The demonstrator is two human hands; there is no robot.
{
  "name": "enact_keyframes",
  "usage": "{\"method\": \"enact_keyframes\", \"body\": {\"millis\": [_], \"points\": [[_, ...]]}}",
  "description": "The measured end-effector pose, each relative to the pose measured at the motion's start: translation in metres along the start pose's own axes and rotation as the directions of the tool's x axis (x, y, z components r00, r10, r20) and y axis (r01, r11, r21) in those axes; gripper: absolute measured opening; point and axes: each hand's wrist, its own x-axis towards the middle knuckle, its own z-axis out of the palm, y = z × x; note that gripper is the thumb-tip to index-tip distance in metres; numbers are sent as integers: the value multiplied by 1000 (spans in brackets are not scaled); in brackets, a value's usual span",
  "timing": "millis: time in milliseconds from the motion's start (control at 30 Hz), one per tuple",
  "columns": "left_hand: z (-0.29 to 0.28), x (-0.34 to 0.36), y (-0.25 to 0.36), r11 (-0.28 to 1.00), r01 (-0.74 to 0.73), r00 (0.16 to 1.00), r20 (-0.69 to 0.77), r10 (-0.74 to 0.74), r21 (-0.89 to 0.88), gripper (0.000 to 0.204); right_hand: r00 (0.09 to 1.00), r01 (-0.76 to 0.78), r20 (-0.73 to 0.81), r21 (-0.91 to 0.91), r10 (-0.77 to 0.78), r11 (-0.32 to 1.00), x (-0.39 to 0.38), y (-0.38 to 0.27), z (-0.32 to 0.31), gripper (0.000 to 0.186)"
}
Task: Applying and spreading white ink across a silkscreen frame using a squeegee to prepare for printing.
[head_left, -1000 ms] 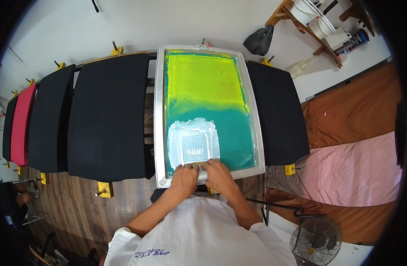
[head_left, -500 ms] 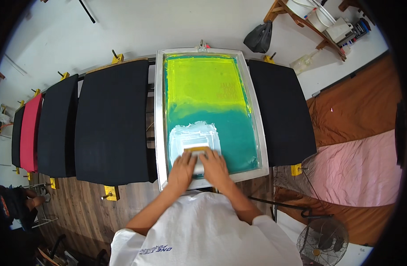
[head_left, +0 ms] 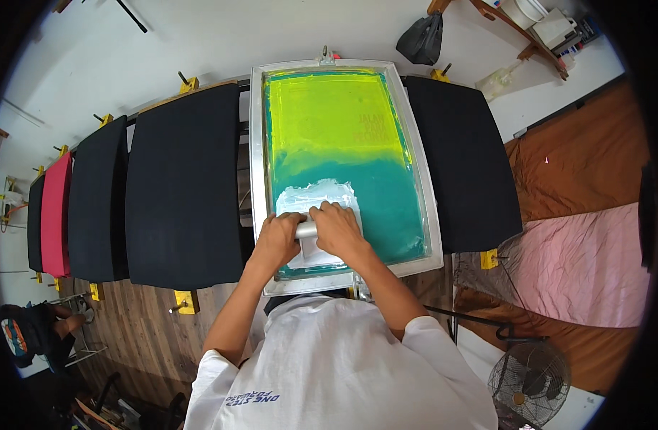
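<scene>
A silkscreen in a metal frame (head_left: 258,179) lies in front of me, its mesh bright yellow-green at the far part and teal (head_left: 386,208) nearer. A patch of thick white ink (head_left: 316,190) covers the near left of the mesh. Both my hands are closed around a squeegee (head_left: 306,230), whose pale bar shows between them; its blade edge is hidden. My left hand (head_left: 277,238) grips the left part, and my right hand (head_left: 337,228) wraps over the right part. Just behind the squeegee, toward me, the mesh carries a whitish smear.
Black-covered boards (head_left: 185,186) stand in a row to the left, with a red one (head_left: 55,215) farther along. Another black board (head_left: 461,165) sits right of the screen. A fan (head_left: 529,383) stands at the lower right. A person (head_left: 35,333) is at the far left.
Both hands have moved forward with the squeegee, away from the near rim. The squeegee's angle has changed, showing its pale bar instead of a yellowish edge. The view has shifted slightly.
</scene>
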Motion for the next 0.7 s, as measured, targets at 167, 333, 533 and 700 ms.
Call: {"method": "enact_keyframes", "body": {"millis": [167,333,533,700], "points": [[11,-34,12,998,-59,998,-9,59,3,54,998,18,56,-18,-17,1000,-37,-7,15,31],[34,-96,40,999,-24,997,68,22,35,66,999,41,33,32,-42,999,-101,-26,21,33],[20,-41,46,1000,-10,995,96,12,-25,56,997,-74,-34,48,76,996,-74,1,3,32],[30,26,30,995,-36,999,-25,34,-91,46,991,-134,-1,35,134,990,-26,30,-15,31]]}}
